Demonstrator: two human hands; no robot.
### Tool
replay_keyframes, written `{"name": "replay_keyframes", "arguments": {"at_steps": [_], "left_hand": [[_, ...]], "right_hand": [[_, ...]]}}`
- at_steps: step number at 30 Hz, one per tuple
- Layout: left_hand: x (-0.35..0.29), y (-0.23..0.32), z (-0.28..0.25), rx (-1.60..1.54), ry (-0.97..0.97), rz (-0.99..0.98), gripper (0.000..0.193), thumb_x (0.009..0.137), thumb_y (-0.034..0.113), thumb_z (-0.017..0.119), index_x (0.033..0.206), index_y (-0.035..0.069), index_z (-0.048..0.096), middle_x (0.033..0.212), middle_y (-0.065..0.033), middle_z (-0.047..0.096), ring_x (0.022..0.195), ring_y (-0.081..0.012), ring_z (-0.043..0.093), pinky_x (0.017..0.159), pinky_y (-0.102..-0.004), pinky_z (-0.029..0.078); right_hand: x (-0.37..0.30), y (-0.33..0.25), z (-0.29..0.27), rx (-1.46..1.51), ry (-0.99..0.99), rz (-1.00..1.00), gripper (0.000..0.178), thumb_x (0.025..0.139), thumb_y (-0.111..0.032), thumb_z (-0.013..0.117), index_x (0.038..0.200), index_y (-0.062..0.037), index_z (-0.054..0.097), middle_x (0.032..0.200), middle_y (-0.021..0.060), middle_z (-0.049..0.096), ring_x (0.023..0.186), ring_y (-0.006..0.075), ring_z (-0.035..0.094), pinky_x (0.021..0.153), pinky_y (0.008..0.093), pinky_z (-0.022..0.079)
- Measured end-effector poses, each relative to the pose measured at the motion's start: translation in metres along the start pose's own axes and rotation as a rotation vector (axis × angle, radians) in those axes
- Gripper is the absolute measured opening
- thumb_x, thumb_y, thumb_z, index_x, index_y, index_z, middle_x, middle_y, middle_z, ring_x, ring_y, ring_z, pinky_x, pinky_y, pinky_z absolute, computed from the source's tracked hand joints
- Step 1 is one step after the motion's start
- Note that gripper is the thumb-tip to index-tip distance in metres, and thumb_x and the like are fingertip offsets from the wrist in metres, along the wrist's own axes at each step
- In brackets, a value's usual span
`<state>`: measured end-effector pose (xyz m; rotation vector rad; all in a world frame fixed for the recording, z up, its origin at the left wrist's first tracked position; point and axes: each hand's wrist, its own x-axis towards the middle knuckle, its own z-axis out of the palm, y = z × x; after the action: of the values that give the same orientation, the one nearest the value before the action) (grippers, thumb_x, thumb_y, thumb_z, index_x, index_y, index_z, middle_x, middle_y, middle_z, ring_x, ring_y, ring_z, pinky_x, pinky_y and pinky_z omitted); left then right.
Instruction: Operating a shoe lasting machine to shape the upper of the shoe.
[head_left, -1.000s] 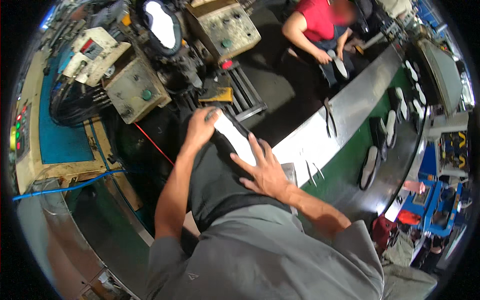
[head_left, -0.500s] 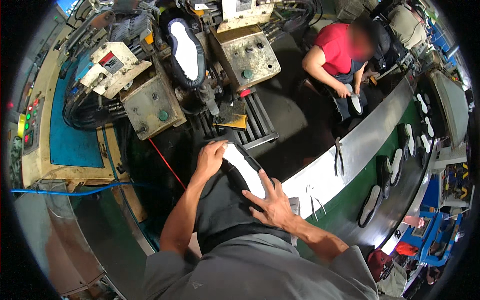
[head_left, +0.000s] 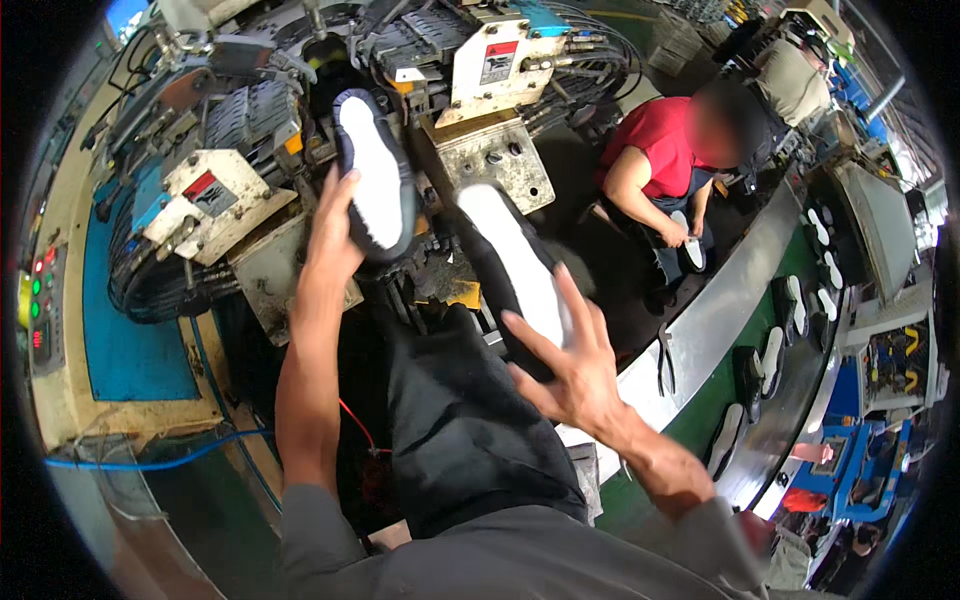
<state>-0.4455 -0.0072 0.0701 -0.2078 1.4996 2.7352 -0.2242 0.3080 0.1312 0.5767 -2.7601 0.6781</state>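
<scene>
left fingers (head_left: 331,196) at one white-soled shoe (head_left: 378,185), right fingers (head_left: 574,303) across second shoe (head_left: 508,255)

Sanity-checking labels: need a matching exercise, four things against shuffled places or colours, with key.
1. left hand
2. right hand
3. pliers
4. co-worker's top

A. red
B. on the right-hand shoe
C. on the silver ledge
D. at the edge of the left-hand shoe

Pairs: 1-D, 2-B, 3-C, 4-A
</scene>
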Motion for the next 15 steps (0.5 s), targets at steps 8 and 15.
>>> {"name": "replay_keyframes", "arguments": {"at_steps": [8, 15], "left_hand": [[-0.175, 0.014, -0.073, -0.021, -0.185, 0.080, 0.102, 0.101, 0.052, 0.068, 0.177, 0.001, 0.022, 0.169, -0.0236, 0.046, 0.153, -0.0368, 0.052, 0.127, -0.0469, 0.042], [-0.300, 0.002, -0.064, 0.005, 0.143, 0.102, 0.121, 0.086, 0.053, 0.079, 0.178, 0.001, 0.019, 0.174, -0.0212, 0.039, 0.158, -0.0374, 0.044, 0.129, -0.0476, 0.037]], "right_hand": [[0.176, -0.015, 0.068, 0.024, 0.051, -0.110, 0.069, 0.086, -0.033, 0.087, 0.152, -0.0328, 0.069, 0.174, 0.0340, 0.028, 0.128, 0.0560, 0.056, 0.111, 0.0597, 0.053], [0.211, -0.021, 0.120, 0.070, 0.107, -0.069, 0.071, 0.088, -0.038, 0.084, 0.156, -0.0385, 0.064, 0.178, 0.0331, 0.023, 0.140, 0.0606, 0.051, 0.116, 0.0623, 0.050]]}}
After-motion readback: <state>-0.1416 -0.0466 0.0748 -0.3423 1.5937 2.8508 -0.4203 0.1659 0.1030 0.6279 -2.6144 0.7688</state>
